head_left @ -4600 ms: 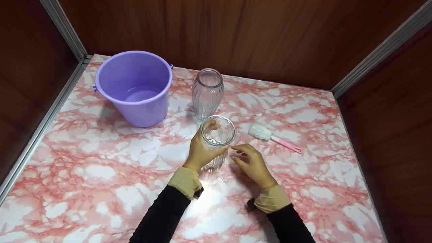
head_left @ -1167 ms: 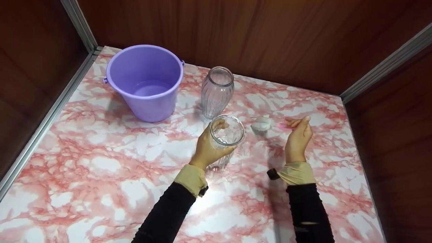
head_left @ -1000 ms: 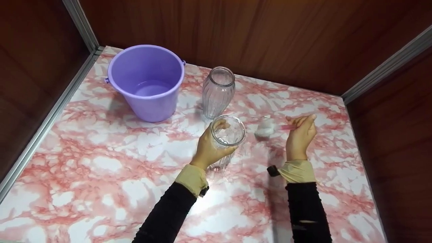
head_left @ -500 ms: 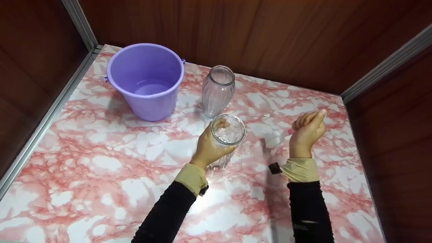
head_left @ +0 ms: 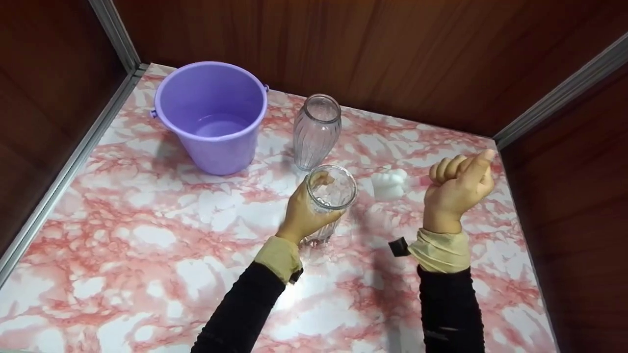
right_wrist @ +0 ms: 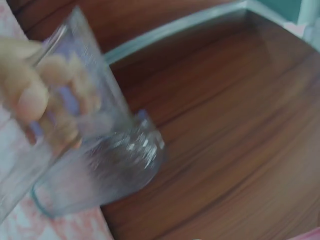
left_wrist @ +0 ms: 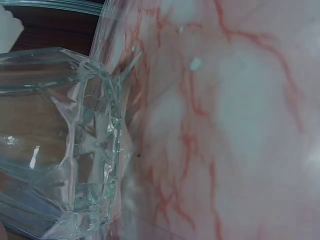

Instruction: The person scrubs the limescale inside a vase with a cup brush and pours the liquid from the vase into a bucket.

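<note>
In the head view my left hand (head_left: 301, 213) grips a clear ribbed glass vase (head_left: 338, 193) around its body, thumb on the near side. The vase is upright, its base at the tabletop; the thick faceted base (left_wrist: 95, 150) fills the left of the left wrist view. To the right, my right hand (head_left: 456, 193) has its fingers curled round the pink handle of a sponge brush (head_left: 388, 184). The brush's white head points left toward the vase, apart from it. Most of the handle is hidden in the fist. The right wrist view is blurred and shows the held vase (right_wrist: 95, 110).
Behind the held vase stands a second ribbed glass vase (head_left: 318, 139). A purple bucket (head_left: 218, 152) is at the back left. Brown wood-grain panels (head_left: 314, 44) wall the marbled red-and-white table (head_left: 147, 274) at the back and sides.
My right hand has gone from beside the vase to the sponge brush, taken its handle and lifted it. The fist has since turned and shifted right. The left hand keeps its grip.
</note>
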`<state>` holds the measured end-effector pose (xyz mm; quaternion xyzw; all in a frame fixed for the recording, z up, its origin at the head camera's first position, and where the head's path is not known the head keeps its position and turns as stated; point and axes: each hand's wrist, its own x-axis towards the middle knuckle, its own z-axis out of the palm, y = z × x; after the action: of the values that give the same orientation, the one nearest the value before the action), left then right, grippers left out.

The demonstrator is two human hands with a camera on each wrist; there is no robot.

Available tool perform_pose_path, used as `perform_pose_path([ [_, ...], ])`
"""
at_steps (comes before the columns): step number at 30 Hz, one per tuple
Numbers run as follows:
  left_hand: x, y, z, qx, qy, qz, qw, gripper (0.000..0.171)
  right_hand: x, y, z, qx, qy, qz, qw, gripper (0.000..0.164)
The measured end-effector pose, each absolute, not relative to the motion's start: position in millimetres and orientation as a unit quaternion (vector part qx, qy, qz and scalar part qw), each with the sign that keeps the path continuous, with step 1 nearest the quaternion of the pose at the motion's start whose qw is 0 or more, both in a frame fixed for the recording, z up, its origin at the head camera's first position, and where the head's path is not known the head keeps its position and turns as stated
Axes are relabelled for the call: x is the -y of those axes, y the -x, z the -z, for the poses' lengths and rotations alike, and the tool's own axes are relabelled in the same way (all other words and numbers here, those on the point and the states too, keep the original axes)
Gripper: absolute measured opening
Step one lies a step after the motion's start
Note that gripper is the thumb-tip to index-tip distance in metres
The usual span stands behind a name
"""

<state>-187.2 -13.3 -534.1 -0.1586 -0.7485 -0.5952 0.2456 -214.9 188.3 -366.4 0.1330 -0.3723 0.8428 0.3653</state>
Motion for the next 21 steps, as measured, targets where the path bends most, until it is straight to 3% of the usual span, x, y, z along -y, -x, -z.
perform_pose_path([
  [10, 13, 186, 533, 0.756, 0.152, 0.591, 0.237, 0.083, -169, 177, 334, 0.308, -0.155, -0.860, 0.376, 0.050],
  [21, 12, 187, 533, 0.746, 0.160, 0.598, 0.244, 0.082, -137, 154, 319, 0.278, -0.218, -0.867, 0.351, 0.051],
])
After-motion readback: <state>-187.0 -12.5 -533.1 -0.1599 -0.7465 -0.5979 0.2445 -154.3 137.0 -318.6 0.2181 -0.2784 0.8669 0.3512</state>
